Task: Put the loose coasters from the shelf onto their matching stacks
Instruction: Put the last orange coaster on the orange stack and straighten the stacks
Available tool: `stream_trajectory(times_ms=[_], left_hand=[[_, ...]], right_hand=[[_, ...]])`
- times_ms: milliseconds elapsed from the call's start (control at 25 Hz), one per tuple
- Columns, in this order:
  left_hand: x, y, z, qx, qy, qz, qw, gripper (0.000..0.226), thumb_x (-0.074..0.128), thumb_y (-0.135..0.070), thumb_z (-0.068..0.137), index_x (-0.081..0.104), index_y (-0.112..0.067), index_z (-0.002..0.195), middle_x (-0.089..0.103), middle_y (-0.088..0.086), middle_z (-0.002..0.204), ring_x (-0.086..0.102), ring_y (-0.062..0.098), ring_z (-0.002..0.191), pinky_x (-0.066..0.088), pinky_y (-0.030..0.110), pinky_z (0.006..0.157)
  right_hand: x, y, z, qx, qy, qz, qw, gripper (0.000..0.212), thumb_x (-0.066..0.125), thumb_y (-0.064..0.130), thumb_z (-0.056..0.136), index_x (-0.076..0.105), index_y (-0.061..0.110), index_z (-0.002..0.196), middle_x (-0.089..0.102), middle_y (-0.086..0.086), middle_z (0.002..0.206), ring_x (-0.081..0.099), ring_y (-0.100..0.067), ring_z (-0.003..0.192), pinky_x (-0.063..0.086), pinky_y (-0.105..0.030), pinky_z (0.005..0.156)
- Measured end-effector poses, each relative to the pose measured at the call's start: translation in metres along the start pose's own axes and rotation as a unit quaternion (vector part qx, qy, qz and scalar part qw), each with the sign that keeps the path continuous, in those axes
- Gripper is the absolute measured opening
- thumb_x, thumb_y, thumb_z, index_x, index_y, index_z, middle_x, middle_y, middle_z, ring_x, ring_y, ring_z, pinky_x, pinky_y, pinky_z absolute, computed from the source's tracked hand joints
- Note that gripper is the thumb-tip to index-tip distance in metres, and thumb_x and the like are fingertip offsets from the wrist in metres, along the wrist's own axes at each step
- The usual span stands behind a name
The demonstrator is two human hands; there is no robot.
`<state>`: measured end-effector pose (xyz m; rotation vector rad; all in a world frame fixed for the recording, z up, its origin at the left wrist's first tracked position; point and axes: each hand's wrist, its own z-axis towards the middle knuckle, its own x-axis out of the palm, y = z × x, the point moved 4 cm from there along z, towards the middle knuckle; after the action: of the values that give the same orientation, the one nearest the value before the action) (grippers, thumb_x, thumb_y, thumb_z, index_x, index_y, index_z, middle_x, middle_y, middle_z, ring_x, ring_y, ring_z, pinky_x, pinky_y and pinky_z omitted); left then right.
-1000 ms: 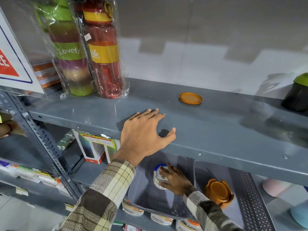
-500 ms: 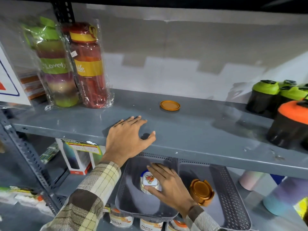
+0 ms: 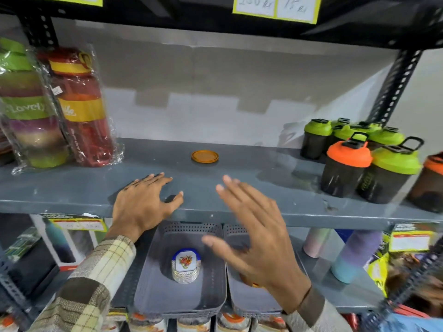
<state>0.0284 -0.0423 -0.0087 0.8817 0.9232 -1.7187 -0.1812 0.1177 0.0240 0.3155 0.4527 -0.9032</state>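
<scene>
- Reaching up through the middle of the frame, the right hand (image 3: pixel 254 238) is empty, fingers spread and blurred, its fingertips over the front part of the grey shelf (image 3: pixel 251 178); it looks aimed at the loose piece beyond it.
- That loose orange coaster (image 3: pixel 205 156) lies flat near the back of the shelf, just above centre frame, well apart from both hands and from the shaker bottles (image 3: pixel 354 154) at the right.
- Left of centre, the left hand (image 3: pixel 141 207) rests palm-down on the shelf's front edge, fingers open and holding nothing, probably bracing the person for the reach.
- Below centre, the floral coaster stack (image 3: pixel 185 265) stands alone in the left grey basket (image 3: pixel 153 286), so each pattern seems to have its own basket.
- Most of the neighbouring right basket (image 3: pixel 249 300) is hidden by the right hand; only a sliver of orange stack (image 3: pixel 250 282) shows under the wrist, likely the loose coaster's match.
- Wrapped bottles (image 3: pixel 57 109) fill the upper left, clear of the reach.
</scene>
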Motion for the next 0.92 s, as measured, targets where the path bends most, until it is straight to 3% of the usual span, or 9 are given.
stream_trajectory(times_ms=[120,280,440,600,760,920], left_hand=[[-0.002,-0.002,-0.004,0.012,-0.022,-0.001,1.0,0.073,0.034,-0.076,0.078,0.058,-0.034,0.132,0.052,-0.009,0.144,0.045,0.014,0.136,0.035,0.038,0.109],[-0.008,-0.007,-0.005,-0.007,0.017,0.013,1.0,0.064,0.04,-0.072,0.085,0.049,-0.038,0.138,0.043,-0.012,0.151,0.04,0.016,0.139,0.036,0.038,0.108],[-0.014,-0.011,-0.007,-0.013,0.008,0.009,1.0,0.061,0.045,-0.069,0.085,0.051,-0.038,0.137,0.045,-0.011,0.149,0.044,0.017,0.136,0.039,0.038,0.106],[-0.015,-0.013,-0.006,-0.001,-0.009,0.017,1.0,0.06,0.047,-0.069,0.085,0.055,-0.036,0.134,0.05,-0.012,0.145,0.047,0.015,0.133,0.04,0.035,0.104],[-0.01,-0.008,-0.005,0.002,-0.01,0.021,1.0,0.066,0.039,-0.072,0.081,0.055,-0.036,0.134,0.048,-0.015,0.146,0.043,0.009,0.136,0.035,0.032,0.109],[-0.005,-0.004,-0.004,0.002,-0.014,0.008,1.0,0.074,0.031,-0.075,0.077,0.056,-0.036,0.134,0.048,-0.015,0.146,0.041,0.006,0.137,0.032,0.031,0.111]], right_hand=[[-0.019,-0.015,0.03,0.012,-0.047,-0.045,0.998,0.07,0.06,0.058,0.094,0.052,0.012,0.145,0.046,-0.006,0.156,0.041,-0.018,0.147,0.03,-0.025,0.117],[-0.029,-0.037,0.068,0.035,-0.087,-0.075,0.993,0.071,0.057,0.057,0.094,0.05,0.011,0.148,0.043,-0.006,0.158,0.04,-0.02,0.147,0.024,-0.021,0.117],[-0.018,-0.06,0.086,0.064,-0.063,-0.096,0.991,0.074,0.055,0.06,0.093,0.044,0.016,0.152,0.04,-0.002,0.16,0.038,-0.019,0.147,0.023,-0.023,0.114],[0.007,-0.078,0.086,0.081,-0.029,-0.095,0.992,0.074,0.055,0.062,0.092,0.044,0.019,0.151,0.041,0.002,0.16,0.041,-0.018,0.145,0.034,-0.032,0.111],[0.048,-0.103,0.097,0.134,0.057,-0.088,0.985,0.072,0.061,0.06,0.092,0.042,0.023,0.151,0.045,0.003,0.157,0.043,-0.02,0.14,0.039,-0.04,0.112],[0.109,-0.141,0.114,0.239,0.225,0.01,0.945,0.079,0.069,0.058,0.087,0.04,0.024,0.152,0.055,-0.007,0.145,0.05,-0.026,0.136,0.046,-0.042,0.109]])
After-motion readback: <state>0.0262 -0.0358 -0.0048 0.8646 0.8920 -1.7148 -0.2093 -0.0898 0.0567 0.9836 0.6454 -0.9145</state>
